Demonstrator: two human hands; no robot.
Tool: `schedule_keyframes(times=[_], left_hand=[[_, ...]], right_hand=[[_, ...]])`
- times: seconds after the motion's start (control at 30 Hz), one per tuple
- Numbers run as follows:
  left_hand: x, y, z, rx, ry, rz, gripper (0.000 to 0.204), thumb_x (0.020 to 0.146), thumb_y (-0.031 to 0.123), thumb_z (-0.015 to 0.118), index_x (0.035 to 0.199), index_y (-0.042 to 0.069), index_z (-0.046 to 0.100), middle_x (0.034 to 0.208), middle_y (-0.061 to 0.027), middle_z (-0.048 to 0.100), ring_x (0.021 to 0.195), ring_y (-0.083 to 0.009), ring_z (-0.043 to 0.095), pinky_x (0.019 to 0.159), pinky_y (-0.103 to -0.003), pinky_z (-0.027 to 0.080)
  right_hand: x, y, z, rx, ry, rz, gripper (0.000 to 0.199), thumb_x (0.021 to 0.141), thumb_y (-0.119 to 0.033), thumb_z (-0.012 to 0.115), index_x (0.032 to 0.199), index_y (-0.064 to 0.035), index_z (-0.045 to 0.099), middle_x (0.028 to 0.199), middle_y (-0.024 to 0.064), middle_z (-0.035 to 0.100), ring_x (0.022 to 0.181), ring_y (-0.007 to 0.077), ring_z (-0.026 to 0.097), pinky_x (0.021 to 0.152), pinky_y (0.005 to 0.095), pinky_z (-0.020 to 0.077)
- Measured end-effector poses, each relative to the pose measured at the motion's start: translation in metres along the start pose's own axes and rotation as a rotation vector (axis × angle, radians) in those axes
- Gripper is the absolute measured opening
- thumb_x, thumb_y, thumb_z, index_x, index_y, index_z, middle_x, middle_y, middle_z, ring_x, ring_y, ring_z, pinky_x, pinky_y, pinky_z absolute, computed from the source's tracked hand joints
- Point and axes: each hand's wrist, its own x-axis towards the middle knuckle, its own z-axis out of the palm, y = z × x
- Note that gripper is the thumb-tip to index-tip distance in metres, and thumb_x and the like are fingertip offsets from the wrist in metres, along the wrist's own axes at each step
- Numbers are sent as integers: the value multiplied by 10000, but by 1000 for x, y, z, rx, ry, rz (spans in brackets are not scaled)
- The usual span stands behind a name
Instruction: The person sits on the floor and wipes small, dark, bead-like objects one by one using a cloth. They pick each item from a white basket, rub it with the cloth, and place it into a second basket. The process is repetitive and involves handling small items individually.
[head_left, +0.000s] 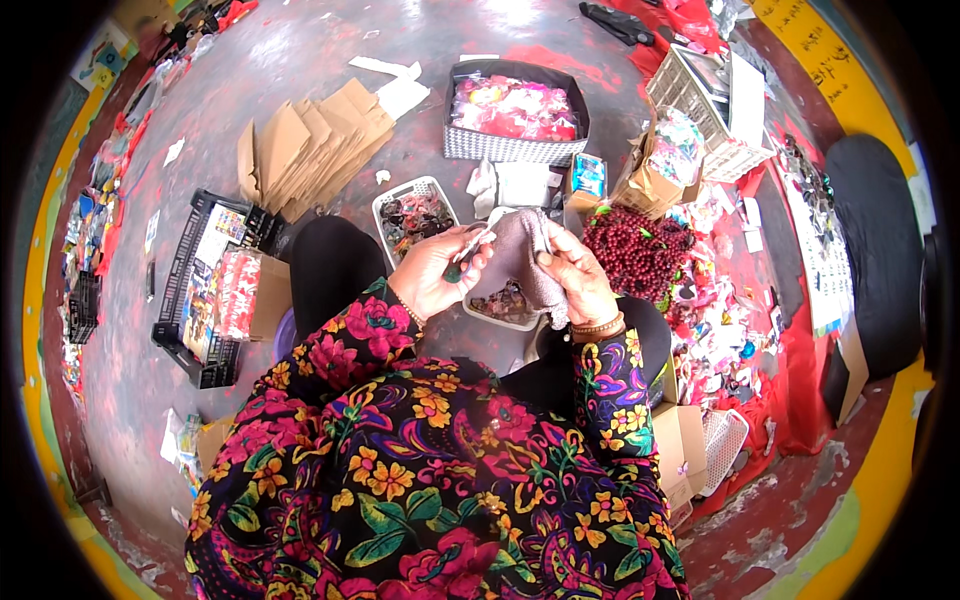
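Note:
In front of my body, my left hand (436,272) is closed with its fingers pinched around a small piece. This small dark and silvery piece (460,266) is too small to name. Just to its right, my right hand (578,278) grips a greyish-pink cloth (520,255) that hangs down between the two hands. Partly hidden under the cloth is a white basket (478,318) with small brownish pieces in it. Beyond my left hand sits a second white basket (381,215), filled with small dark and reddish pieces.
Folded cardboard (310,150) leans at the far left, beyond a black crate (180,270). A patterned box (470,146) of wrapped pink and red goods stands ahead. Dark red beads (640,250) lie at the right, near cartons (640,190) and a white crate (735,155).

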Motion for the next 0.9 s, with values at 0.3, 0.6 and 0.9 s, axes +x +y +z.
schedule_keyframes(times=[0.3, 0.6, 0.9], left_hand=[[1, -9, 3, -99, -19, -211, 128, 856, 111, 500, 888, -8, 535, 707, -61, 511, 515, -83, 440, 422, -193, 332], [-9, -14, 21, 261, -14, -286, 132, 866, 141, 475, 876, 20, 528, 699, -86, 532, 470, -115, 449, 395, -201, 335], [-19, -15, 40, 642, -45, 151, 172, 903, 227, 486, 983, 75, 490, 723, -15, 511, 567, -50, 465, 424, -171, 328]], right_hand=[[0, 0, 13, -311, -58, -121, 343, 799, 22, 584, 1138, -2, 546, 1134, 79, 542, 1016, 151, 509, 880, 268, 397], [2, -1, 18, -124, -127, -106, 179, 777, 46, 601, 934, -23, 550, 905, 25, 570, 815, 94, 545, 740, 240, 451], [9, 6, 8, -120, 149, -198, 86, 808, 5, 592, 878, -34, 561, 779, -37, 558, 701, 25, 483, 649, 172, 402]])
